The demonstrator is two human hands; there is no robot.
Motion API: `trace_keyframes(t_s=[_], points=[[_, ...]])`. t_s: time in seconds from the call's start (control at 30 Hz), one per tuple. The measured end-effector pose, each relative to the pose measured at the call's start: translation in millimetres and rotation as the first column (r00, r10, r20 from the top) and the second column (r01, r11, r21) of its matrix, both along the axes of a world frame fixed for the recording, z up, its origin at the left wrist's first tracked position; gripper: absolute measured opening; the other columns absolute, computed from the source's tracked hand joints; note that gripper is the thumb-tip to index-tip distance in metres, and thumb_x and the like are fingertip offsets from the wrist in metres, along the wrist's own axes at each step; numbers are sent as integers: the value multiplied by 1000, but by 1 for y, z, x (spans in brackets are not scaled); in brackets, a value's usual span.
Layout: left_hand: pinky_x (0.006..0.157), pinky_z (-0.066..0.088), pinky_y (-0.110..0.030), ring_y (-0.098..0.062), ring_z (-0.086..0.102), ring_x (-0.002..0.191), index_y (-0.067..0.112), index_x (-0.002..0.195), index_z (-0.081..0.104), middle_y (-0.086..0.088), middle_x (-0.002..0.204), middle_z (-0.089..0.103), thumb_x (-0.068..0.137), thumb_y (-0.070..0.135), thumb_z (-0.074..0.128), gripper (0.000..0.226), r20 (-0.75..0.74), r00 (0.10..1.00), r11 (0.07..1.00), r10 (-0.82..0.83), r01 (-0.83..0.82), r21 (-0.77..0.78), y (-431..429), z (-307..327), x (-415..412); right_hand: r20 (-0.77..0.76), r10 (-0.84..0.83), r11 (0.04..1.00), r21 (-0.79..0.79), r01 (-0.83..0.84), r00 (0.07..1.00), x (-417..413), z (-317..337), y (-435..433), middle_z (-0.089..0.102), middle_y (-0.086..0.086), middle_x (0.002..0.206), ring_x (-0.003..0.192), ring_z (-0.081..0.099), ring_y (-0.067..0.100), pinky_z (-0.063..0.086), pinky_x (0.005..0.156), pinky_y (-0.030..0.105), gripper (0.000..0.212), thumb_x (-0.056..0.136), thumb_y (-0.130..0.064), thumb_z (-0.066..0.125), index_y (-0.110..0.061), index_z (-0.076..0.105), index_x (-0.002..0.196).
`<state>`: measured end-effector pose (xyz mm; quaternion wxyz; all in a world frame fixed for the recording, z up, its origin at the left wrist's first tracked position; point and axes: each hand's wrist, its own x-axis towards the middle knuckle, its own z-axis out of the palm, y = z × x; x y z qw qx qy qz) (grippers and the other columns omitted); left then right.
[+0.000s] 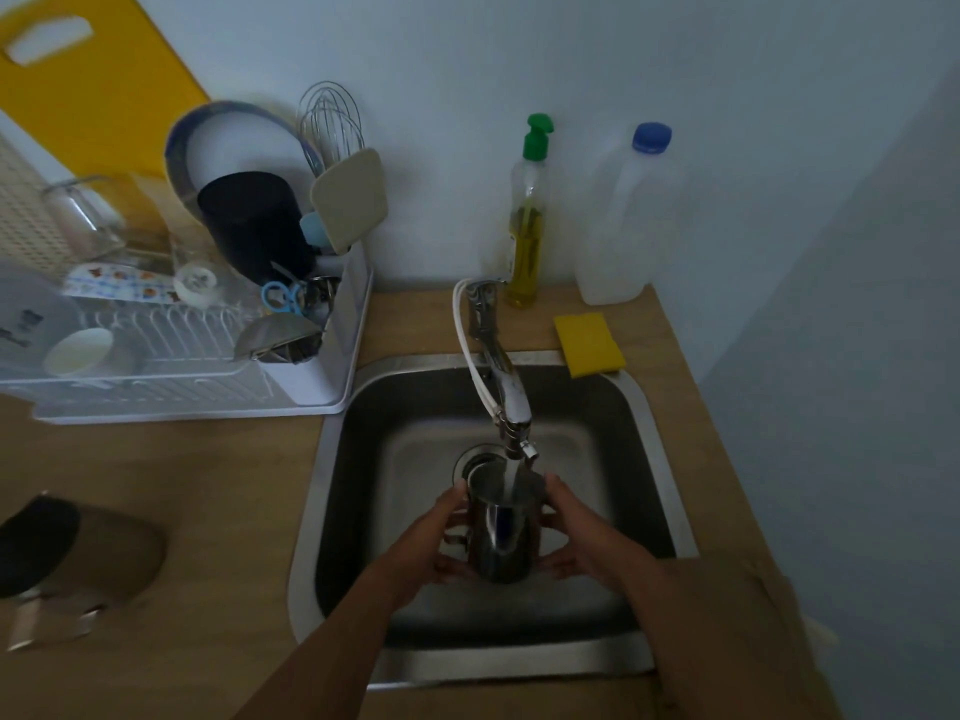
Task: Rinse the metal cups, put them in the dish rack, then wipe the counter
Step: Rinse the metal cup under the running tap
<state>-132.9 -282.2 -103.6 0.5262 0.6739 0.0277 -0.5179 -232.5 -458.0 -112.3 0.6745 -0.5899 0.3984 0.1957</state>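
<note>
Metal cup: one metal cup (503,527) is being held upright over the sink (654,439), its open mouth sitting directly under the faucet (498,366); a stream of water is running into it.
Left hand: the left hand (441,543) is wrapping the cup's left side, fingers curled around the wall near the handle, thumb lying up near the rim.
Right hand: the right hand (576,532) is cupping the right side, thumb reaching to the rim, fingers curling under toward the base.
Forearms: both are reaching in from the bottom edge and converging on the cup.
Second cup: one more metal vessel (78,558) is lying on its side on the counter (218,511) at far left, well apart from the sink; it is blurred.
Dish rack: one white dish rack (208,376) is standing left of the sink, holding a dark container, a plate, a whisk, a spatula, blue scissors and a small white cup.
Behind the sink: one soap bottle (527,220) with a green pump and one translucent jug (623,220) with a blue cap are standing against the wall.
Sponge: one yellow sponge (589,344) is lying on the sink's back right corner.
Writing: no label is reading legibly.
Cutting board: one yellow cutting board (88,90) is leaning at upper left.
</note>
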Motion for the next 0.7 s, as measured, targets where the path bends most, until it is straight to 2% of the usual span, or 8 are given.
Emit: trace_keyframes(t_s=[0.1,0.2,0.33,0.4,0.47,0.57,0.63,0.7], points=[[74,57,-36,-32,68,94,27,117,58,-7,115,62,93,64,31,51,1,999,997,-48,48,65,7,0,-3,-118,92,993,-58,-100,989,-4,3,5,54,8,135,88,72,28,54,68,31,71,91,-72,18,-26,43,139],[65,52,-28,-23,69,77,27,117,53,-9,108,65,94,63,32,49,92,984,975,-154,136,178,8,-5,-9,-189,198,965,-134,-225,962,-6,5,7,63,11,119,71,73,20,53,57,24,72,93,-69,15,-19,49,131],[52,44,-23,-16,60,64,20,108,56,-7,89,68,96,60,32,47,95,974,952,-204,175,252,7,-12,-12,-254,251,911,-266,-317,934,-6,5,7,66,7,79,68,65,18,52,62,26,70,96,-64,17,-12,62,95],[48,38,-22,-15,54,52,14,94,63,-6,69,65,96,58,37,51,12,991,965,-132,125,230,6,-14,-12,-271,242,908,-275,-316,932,-5,7,7,63,7,63,58,60,18,49,56,25,68,98,-61,17,-12,61,78],[47,35,-23,-17,51,46,12,81,66,-8,61,60,92,57,45,51,-123,992,980,-24,47,195,4,-14,-12,-278,238,915,-258,-311,931,-5,9,7,58,5,50,49,56,17,45,50,23,70,99,-58,18,-10,59,69],[48,39,-23,-18,54,46,9,90,67,-11,64,62,89,56,51,49,-229,973,982,-12,55,181,4,-15,-7,-312,240,933,-187,-307,920,-2,8,7,58,7,55,51,54,18,44,55,26,71,97,-62,20,-10,61,70],[57,46,-29,-22,60,59,6,101,67,-15,78,66,87,53,56,50,-267,964,981,-7,58,183,5,-10,-5,-319,206,954,-144,-262,925,-1,2,7,63,9,60,55,59,21,48,62,29,71,96,-62,22,-9,65,77],[61,53,-30,-26,63,70,6,102,66,-17,87,67,91,47,55,44,-237,971,982,-12,56,181,5,-5,-5,-308,145,980,-89,-180,940,-2,2,8,68,15,75,66,64,25,52,71,33,63,98,-56,28,-7,66,90]])
